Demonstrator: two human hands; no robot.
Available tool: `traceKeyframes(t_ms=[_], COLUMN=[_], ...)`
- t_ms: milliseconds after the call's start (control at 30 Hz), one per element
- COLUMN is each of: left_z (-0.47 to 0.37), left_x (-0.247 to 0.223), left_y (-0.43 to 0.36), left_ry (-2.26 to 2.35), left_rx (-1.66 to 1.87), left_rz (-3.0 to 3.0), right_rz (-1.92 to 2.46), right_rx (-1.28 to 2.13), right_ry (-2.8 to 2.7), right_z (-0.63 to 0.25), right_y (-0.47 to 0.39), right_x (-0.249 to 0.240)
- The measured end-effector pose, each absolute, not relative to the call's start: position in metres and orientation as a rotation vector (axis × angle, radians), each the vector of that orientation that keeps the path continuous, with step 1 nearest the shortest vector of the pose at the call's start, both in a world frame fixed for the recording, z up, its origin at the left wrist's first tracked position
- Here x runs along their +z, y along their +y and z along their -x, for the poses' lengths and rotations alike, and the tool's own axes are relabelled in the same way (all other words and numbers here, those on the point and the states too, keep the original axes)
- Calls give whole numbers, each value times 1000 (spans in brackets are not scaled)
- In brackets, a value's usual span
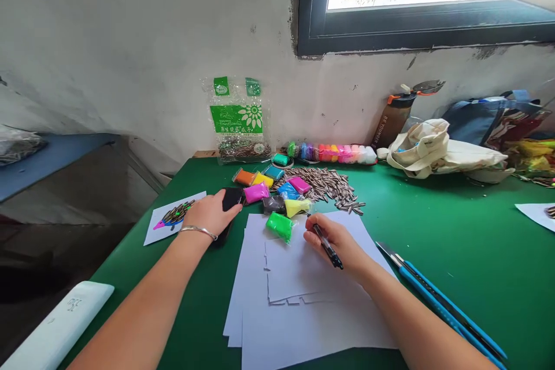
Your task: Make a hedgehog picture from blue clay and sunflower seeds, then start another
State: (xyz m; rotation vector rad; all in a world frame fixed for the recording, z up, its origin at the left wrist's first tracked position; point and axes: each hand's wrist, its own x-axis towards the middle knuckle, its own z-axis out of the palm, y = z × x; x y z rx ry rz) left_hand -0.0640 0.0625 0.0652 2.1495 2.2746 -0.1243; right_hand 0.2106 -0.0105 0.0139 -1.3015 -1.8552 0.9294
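Now right hand [347, 247] pinches slim, slanted black pen [326, 243] above white paper [303, 326]; left hand [208, 213] covers black phone [231, 198], grip unclear.

Arms [147, 295] reach forward, left hand [208, 211] palm-down, right hand [343, 243] curled in a pinch.

We see smooth, matt white paper [299, 329], a glossy dark plastic pen [328, 247] and small packets [280, 226] in shiny, crinkled clear film. To us the green bench [199, 312] looks smooth with a faint sheen, the bracelet [196, 229] polished metal, the cream bag [418, 149] soft matt cloth, the wall [143, 40] rough plaster
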Motion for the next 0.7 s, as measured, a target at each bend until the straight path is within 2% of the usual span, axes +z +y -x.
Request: traceKeyframes(t_ms=[167,700], left_z=[74,56], left_x=[56,49], left_y=[63,86], left_ry=[2317,2392], left_rx=[-285,-306], left_rz=[-2079,-1952], right_rz=[1279,1271], right_rx=[925,934], right_ry=[-1894,-1872], right_z=[-210,-210], right_y=[-12,-13], right_x=[12,18])
